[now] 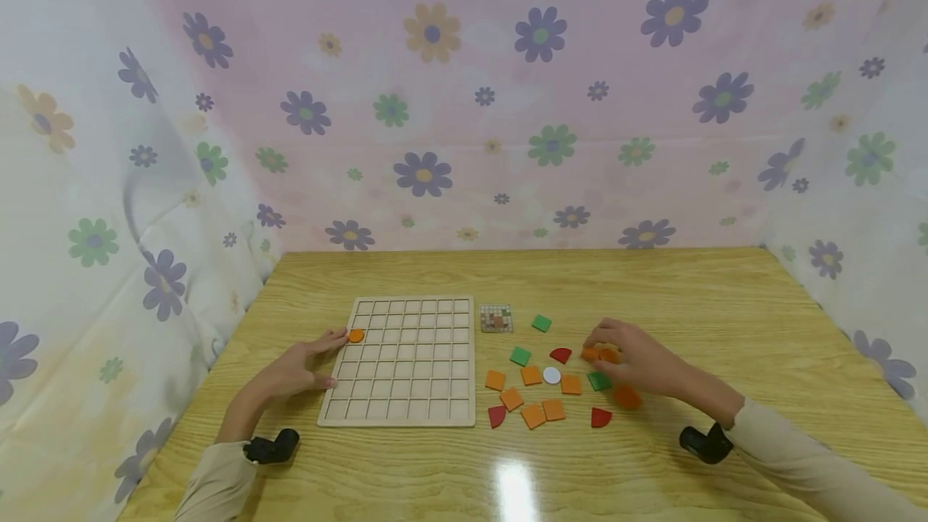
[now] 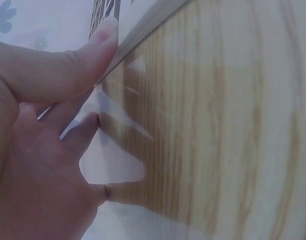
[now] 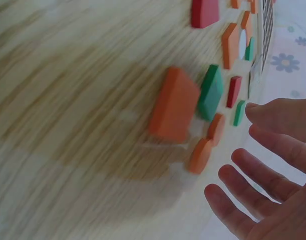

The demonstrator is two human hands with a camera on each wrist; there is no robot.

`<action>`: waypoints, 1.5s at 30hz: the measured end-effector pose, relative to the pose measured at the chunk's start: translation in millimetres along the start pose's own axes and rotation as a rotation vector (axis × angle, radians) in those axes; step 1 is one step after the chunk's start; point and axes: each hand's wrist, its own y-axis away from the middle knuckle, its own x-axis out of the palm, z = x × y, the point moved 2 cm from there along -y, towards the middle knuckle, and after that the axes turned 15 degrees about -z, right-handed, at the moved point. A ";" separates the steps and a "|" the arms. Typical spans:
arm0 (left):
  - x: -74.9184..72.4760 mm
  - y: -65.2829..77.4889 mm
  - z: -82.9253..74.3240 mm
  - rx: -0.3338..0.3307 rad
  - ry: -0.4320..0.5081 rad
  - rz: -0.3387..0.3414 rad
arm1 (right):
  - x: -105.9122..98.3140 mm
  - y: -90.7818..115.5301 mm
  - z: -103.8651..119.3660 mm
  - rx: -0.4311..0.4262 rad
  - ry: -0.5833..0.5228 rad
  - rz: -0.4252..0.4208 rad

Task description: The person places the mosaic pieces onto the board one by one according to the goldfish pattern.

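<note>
A wooden grid board (image 1: 415, 351) lies on the left of the table, with an orange disc (image 1: 356, 336) at its left edge. My left hand (image 1: 293, 367) rests at that edge, thumb and fingers spread and touching the frame. Over the loose pieces, my right hand (image 1: 638, 357) reaches toward two orange discs (image 1: 590, 354), its fingers gently bent. In the right wrist view, the nearer disc (image 3: 200, 156) lies apart from the fingertips and nothing is held. Beside the discs are a green tile (image 1: 598, 381) and a larger-looking orange tile (image 1: 627, 397), partly under the hand.
Several orange tiles (image 1: 532, 416), red quarter-circle pieces (image 1: 600, 417), green squares (image 1: 519, 356) and a white disc (image 1: 552, 375) are scattered right of the board. A small pattern card (image 1: 496, 318) lies by the board's upper right corner. A flowered cloth (image 1: 500, 127) hangs behind the table.
</note>
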 end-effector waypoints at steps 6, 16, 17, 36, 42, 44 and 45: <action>-0.6 -0.1 -0.4 0.021 -0.006 -0.004 | -1.4 8.2 -12.5 -0.004 0.024 -0.024; -0.3 -1.2 -2.0 0.007 -0.013 -0.011 | 5.1 15.4 -24.5 0.017 0.059 -0.045; -0.4 -1.0 -1.7 0.006 -0.013 -0.011 | 5.6 15.2 -24.4 0.012 0.060 -0.057; 0.8 -1.6 3.3 0.024 -0.021 -0.003 | 5.0 -5.5 -9.5 -0.019 -0.001 -0.095; 1.2 -1.4 3.9 0.007 0.001 -0.003 | 14.5 -19.6 7.4 -0.064 -0.050 -0.082; 1.3 -1.0 3.9 0.007 0.002 -0.004 | 19.2 -24.6 13.5 -0.078 -0.070 -0.075; 1.4 -0.6 4.2 0.007 0.001 -0.005 | 21.7 -27.0 16.4 -0.081 -0.079 -0.071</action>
